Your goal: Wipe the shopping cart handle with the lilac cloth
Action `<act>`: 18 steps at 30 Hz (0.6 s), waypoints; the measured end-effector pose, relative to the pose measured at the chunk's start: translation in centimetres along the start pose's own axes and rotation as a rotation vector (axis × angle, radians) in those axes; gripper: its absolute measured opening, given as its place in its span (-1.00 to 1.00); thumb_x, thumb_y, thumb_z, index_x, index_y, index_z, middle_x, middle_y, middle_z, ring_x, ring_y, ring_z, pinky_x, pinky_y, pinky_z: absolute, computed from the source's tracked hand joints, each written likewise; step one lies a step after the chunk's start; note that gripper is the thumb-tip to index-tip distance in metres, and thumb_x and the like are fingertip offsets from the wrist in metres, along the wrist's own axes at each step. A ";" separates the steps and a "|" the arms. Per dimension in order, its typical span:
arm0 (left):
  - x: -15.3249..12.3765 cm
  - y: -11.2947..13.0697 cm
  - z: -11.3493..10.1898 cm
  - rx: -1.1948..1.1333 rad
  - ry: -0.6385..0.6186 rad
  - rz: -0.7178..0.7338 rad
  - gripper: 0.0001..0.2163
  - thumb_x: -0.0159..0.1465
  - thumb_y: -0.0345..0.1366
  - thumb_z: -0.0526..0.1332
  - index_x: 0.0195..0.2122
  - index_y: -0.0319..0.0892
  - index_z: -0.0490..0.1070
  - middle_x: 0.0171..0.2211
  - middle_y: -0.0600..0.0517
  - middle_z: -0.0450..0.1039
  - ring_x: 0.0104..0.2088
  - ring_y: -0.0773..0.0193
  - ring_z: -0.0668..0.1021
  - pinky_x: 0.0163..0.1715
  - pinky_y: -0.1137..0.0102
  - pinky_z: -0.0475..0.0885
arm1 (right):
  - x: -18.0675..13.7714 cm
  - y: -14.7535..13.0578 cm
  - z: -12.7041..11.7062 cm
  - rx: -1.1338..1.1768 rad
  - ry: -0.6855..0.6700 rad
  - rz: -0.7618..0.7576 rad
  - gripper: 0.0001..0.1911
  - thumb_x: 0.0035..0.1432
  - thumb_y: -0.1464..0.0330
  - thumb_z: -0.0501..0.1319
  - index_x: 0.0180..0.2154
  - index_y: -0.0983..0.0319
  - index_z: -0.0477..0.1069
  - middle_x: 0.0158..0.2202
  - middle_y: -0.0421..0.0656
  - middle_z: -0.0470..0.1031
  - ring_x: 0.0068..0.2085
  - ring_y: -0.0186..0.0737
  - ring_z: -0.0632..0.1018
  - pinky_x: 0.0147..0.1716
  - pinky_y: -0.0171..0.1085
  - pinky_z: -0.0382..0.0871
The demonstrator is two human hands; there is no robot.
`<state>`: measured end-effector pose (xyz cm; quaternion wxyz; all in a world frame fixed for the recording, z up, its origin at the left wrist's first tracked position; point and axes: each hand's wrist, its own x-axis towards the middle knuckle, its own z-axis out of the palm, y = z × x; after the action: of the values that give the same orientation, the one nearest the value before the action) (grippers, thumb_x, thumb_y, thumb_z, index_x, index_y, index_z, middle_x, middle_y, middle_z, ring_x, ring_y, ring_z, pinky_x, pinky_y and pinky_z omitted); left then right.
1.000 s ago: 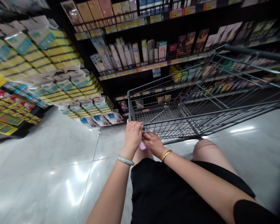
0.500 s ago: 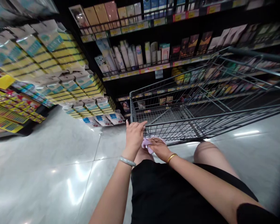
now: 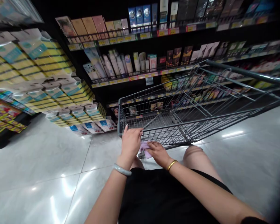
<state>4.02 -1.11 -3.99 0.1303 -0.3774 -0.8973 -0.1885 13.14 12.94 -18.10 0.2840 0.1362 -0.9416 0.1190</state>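
My left hand (image 3: pixel 130 143) rests on the near top rim of a grey wire shopping cart (image 3: pixel 177 121), fingers curled over the wire. My right hand (image 3: pixel 156 151) sits just beside it, lower, pressing a small pale purple cloth (image 3: pixel 144 147) against the cart's near side. A grey bangle is on my left wrist and a gold one on my right. The cart's basket holds nothing that I can see. My knee (image 3: pixel 193 155) shows under the cart's edge.
Dark shelves (image 3: pixel 154 71) with bottles, boxes and yellow price tags stand behind the cart. Stacked yellow and white packs (image 3: pixel 60 90) fill the left side down to the floor. The shiny grey tiled floor (image 3: pixel 49 165) stretches left and front.
The view has shifted a little, with the cart now slightly lower and left. My right hand and the purple cloth have slid along the cart's near side; my left hand stays on the rim.
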 end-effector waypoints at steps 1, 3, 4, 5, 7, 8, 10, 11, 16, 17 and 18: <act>0.1 0.3 0.2 0.009 0.002 -0.005 -0.76 0.38 -0.31 0.05 -0.05 -0.05 0.48 -0.14 0.06 0.58 -0.08 0.22 0.53 0.28 0.11 0.06 | 0.1 0.2 -0.3 -0.004 0.016 0.014 -0.86 0.23 0.39 0.23 -0.20 0.13 0.55 0.05 -0.10 0.48 0.00 -0.11 0.45 0.01 -0.12 0.35; 0.3 0.9 0.7 0.035 0.017 -0.019 -0.78 0.38 -0.30 0.06 -0.08 -0.07 0.48 -0.15 0.04 0.57 -0.08 0.20 0.51 0.23 0.13 0.13 | 0.3 0.5 -0.6 -0.014 0.040 0.037 -0.86 0.24 0.40 0.22 -0.20 0.14 0.55 0.05 -0.09 0.48 -0.01 -0.11 0.44 -0.02 -0.11 0.35; 0.4 1.3 0.9 0.047 0.028 -0.023 -0.79 0.38 -0.30 0.06 -0.10 -0.08 0.48 -0.16 0.03 0.56 -0.08 0.19 0.51 0.22 0.14 0.15 | 0.4 0.6 -0.8 -0.014 0.043 0.039 -0.87 0.23 0.40 0.23 -0.20 0.14 0.55 0.05 -0.10 0.48 -0.02 -0.10 0.44 -0.01 -0.10 0.35; 0.4 1.6 1.1 0.055 0.038 -0.023 -0.80 0.38 -0.29 0.07 -0.10 -0.09 0.47 -0.16 0.02 0.56 -0.07 0.18 0.50 0.20 0.14 0.16 | 0.3 0.8 -0.9 -0.010 0.041 0.035 -0.86 0.22 0.41 0.24 -0.19 0.13 0.55 0.04 -0.10 0.48 -0.01 -0.10 0.44 0.00 -0.10 0.34; 0.5 2.5 1.5 0.054 0.060 -0.012 -0.80 0.38 -0.29 0.07 -0.09 -0.09 0.46 -0.15 0.01 0.55 -0.06 0.18 0.49 0.20 0.15 0.16 | 0.1 1.1 -1.2 0.001 0.040 0.028 -0.85 0.20 0.41 0.26 -0.18 0.13 0.54 0.02 -0.12 0.50 0.00 -0.10 0.43 0.03 -0.11 0.33; 0.6 3.0 1.7 0.048 0.070 -0.001 -0.80 0.37 -0.30 0.08 -0.07 -0.08 0.45 -0.14 0.01 0.54 -0.05 0.19 0.49 0.21 0.15 0.14 | -0.1 1.3 -1.4 0.003 0.045 0.033 -0.86 0.20 0.41 0.26 -0.19 0.13 0.55 0.01 -0.13 0.50 0.00 -0.11 0.43 0.03 -0.12 0.33; 0.6 3.9 2.1 0.030 0.091 0.030 -0.78 0.37 -0.32 0.08 -0.01 -0.07 0.42 -0.09 0.01 0.52 -0.01 0.20 0.47 0.24 0.16 0.10 | -0.4 1.8 -2.1 -0.010 0.084 0.064 -0.88 0.23 0.41 0.24 -0.23 0.14 0.55 0.01 -0.13 0.50 -0.02 -0.12 0.43 0.01 -0.13 0.33; 0.6 4.4 2.4 0.024 0.104 0.043 -0.77 0.37 -0.33 0.08 0.01 -0.08 0.41 -0.06 0.01 0.51 0.01 0.20 0.46 0.25 0.16 0.08 | -0.6 2.0 -2.6 -0.022 0.116 0.089 -0.87 0.24 0.40 0.22 -0.25 0.13 0.56 0.00 -0.13 0.50 -0.03 -0.13 0.43 0.00 -0.14 0.33; 1.2 6.9 3.7 0.018 0.165 0.046 -0.80 0.35 -0.30 0.12 -0.03 -0.17 0.39 -0.04 -0.06 0.50 0.04 0.15 0.44 0.21 0.16 0.11 | -1.3 3.4 -4.5 -0.056 0.168 0.179 -0.85 0.25 0.40 0.22 -0.22 0.12 0.57 0.00 -0.12 0.50 -0.01 -0.13 0.42 -0.01 -0.15 0.33; 1.4 7.4 3.9 0.017 0.161 0.050 -0.80 0.35 -0.29 0.13 -0.04 -0.18 0.39 -0.05 -0.07 0.50 0.03 0.14 0.44 0.19 0.17 0.12 | -1.5 3.6 -4.9 -0.056 0.154 0.176 -0.85 0.24 0.41 0.22 -0.24 0.13 0.57 -0.01 -0.11 0.50 -0.01 -0.12 0.42 -0.01 -0.15 0.34; 1.6 7.8 4.1 0.016 0.150 0.060 -0.79 0.34 -0.28 0.15 -0.04 -0.19 0.39 -0.05 -0.08 0.50 0.03 0.13 0.44 0.17 0.17 0.14 | -1.5 3.9 -5.3 -0.054 0.149 0.175 -0.85 0.24 0.42 0.22 -0.25 0.15 0.57 -0.03 -0.10 0.51 -0.01 -0.12 0.42 -0.01 -0.15 0.34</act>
<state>8.21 6.73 -5.15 0.2056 -0.3879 -0.8748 -0.2048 15.75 18.47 -15.27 0.3452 0.0367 -0.9291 0.1280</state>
